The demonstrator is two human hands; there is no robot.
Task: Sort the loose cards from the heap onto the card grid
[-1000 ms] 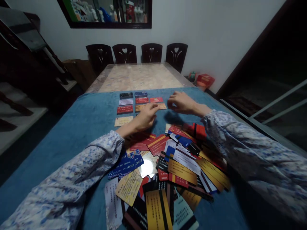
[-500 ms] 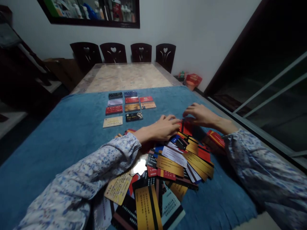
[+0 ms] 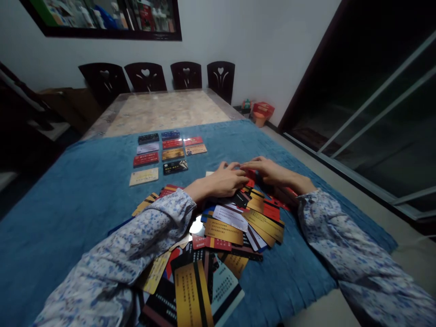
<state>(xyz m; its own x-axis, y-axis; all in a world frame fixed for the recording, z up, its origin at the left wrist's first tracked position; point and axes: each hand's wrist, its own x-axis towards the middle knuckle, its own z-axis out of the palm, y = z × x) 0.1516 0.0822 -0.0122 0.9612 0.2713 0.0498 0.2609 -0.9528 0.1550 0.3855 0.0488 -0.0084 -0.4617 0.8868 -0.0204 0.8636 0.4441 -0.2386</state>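
Observation:
My left hand [image 3: 223,180] rests palm down over the far edge of a loose pile of plastic cards [image 3: 225,229], its fingers slightly bent and apart. My right hand [image 3: 267,172] reaches in from the right with its fingers stretched, tips close to the left fingers. Beneath the fingertips of both hands is a red card [image 3: 251,176], mostly covered. Below the right wrist are more red cards [image 3: 284,196], partly hidden. Gold, white, black, red and pale green cards overlap in the pile, many with their striped backs up.
Beyond the left hand, small stacks of cards stand in rows, among them a cream stack [image 3: 144,176] and a black one [image 3: 175,166]. A blue cloth [image 3: 91,181] covers the near table; bare tabletop [image 3: 163,109] shows farther off. Dark chairs [image 3: 146,78] line the wall.
My right hand has come down and left, its fingers straightening towards my left hand. The left hand stays on the pile. The whole view has swung to the right.

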